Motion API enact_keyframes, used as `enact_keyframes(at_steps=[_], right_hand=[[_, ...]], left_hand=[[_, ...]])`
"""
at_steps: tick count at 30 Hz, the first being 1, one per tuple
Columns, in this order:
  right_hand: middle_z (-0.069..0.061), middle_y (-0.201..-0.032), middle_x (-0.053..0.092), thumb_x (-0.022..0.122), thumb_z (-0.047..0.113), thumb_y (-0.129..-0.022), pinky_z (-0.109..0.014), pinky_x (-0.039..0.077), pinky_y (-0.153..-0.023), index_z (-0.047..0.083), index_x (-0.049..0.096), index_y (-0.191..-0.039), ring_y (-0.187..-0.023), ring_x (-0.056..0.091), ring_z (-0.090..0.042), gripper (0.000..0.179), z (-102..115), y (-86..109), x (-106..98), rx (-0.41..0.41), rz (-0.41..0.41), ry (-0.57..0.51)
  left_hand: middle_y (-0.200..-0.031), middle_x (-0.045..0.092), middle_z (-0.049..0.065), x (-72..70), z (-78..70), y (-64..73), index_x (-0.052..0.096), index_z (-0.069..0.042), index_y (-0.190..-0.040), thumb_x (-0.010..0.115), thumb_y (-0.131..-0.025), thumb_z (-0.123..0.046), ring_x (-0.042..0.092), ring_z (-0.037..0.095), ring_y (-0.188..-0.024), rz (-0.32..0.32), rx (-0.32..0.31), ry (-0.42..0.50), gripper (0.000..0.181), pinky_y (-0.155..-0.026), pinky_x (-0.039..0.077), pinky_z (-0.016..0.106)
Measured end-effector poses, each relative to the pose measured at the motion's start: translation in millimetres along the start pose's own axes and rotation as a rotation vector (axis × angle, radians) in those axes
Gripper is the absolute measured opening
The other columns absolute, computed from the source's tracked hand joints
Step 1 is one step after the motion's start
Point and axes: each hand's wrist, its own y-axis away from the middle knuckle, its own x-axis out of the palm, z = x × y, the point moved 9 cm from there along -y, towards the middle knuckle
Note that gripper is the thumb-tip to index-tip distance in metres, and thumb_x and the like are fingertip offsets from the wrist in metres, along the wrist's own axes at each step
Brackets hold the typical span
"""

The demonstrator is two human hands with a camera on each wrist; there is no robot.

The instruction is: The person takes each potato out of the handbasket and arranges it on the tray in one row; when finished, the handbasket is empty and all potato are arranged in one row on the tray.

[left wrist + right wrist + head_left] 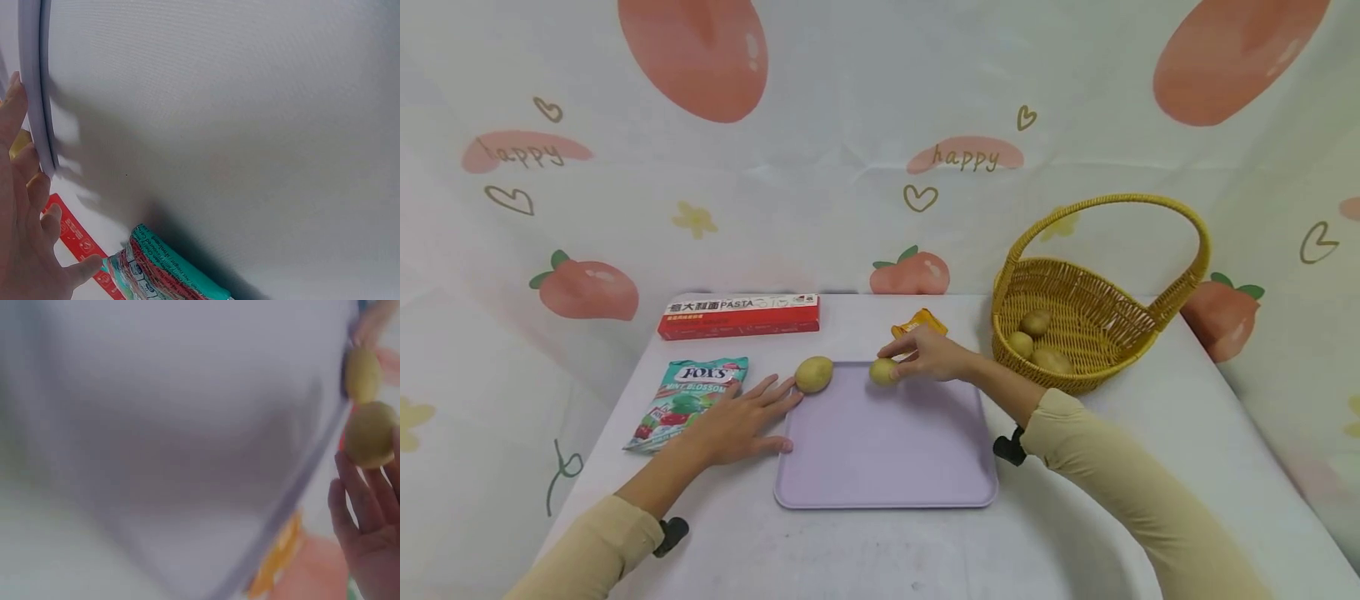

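My right hand pinches a small round yellow potato over the far side of a lilac tray. In the right wrist view that potato sits at the fingertips and overlaps a second one behind it. This second, larger potato lies at the tray's far left corner. My left hand has its fingers spread at the tray's left edge, with fingertips right beside the larger potato. The left wrist view shows this hand with straight fingers along the tray rim.
A yellow wicker basket with a tall handle stands at the back right, several potatoes inside. Behind the tray lies a small orange packet. A red pasta box is at the back left, and a green Fox's candy bag lies beside my left hand.
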Motion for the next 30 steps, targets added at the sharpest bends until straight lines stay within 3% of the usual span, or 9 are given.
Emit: enact_keyframes(at_steps=[5,11,20,26,30], right_hand=[[-0.015,-0.125,0.068,0.071,-0.003,-0.089,-0.030,0.052,-0.097,-0.005,0.066,-0.125,-0.123,0.060,-0.025,0.037,-2.4,-21.0,27.9,0.019,-0.021,0.042],[-0.009,-0.123,0.070,0.072,0.004,-0.090,-0.032,0.050,-0.100,0.002,0.070,-0.123,-0.119,0.061,-0.021,0.033,1.6,-37.6,42.9,0.025,-0.082,0.187],[-0.010,-0.116,0.071,0.078,0.008,-0.086,-0.028,0.054,-0.093,0.001,0.071,-0.116,-0.107,0.067,-0.020,0.032,-1.5,-42.4,43.0,0.042,-0.193,0.163],[-0.012,-0.113,0.071,0.076,0.011,-0.089,-0.029,0.057,-0.086,0.001,0.069,-0.119,-0.100,0.070,-0.023,0.032,-5.4,-41.2,39.1,0.091,-0.207,0.181],[-0.013,-0.116,0.070,0.074,0.012,-0.090,-0.029,0.056,-0.089,-0.001,0.068,-0.121,-0.102,0.070,-0.024,0.034,-5.1,-39.0,40.1,0.062,-0.179,0.184]], left_hand=[[-0.161,0.031,0.008,1.7,0.8,-0.9,0.040,-0.021,-0.154,0.060,-0.089,-0.063,0.024,0.039,-0.148,0.007,-0.005,-0.006,0.080,-0.108,0.019,0.075],[-0.162,0.030,0.007,1.4,1.1,-1.9,0.039,-0.021,-0.154,0.058,-0.090,-0.064,0.023,0.038,-0.148,0.009,0.002,-0.012,0.080,-0.108,0.019,0.075],[-0.162,0.030,0.008,0.5,1.9,-2.4,0.039,-0.021,-0.155,0.057,-0.090,-0.065,0.023,0.038,-0.148,0.017,0.007,-0.012,0.080,-0.108,0.020,0.075],[-0.162,0.030,0.008,1.0,2.6,-1.8,0.039,-0.021,-0.155,0.058,-0.090,-0.064,0.023,0.039,-0.148,0.020,0.003,-0.010,0.080,-0.108,0.020,0.075],[-0.161,0.031,0.008,1.6,1.6,-1.2,0.039,-0.020,-0.154,0.059,-0.090,-0.063,0.024,0.039,-0.148,0.016,0.003,-0.008,0.080,-0.108,0.021,0.075]])
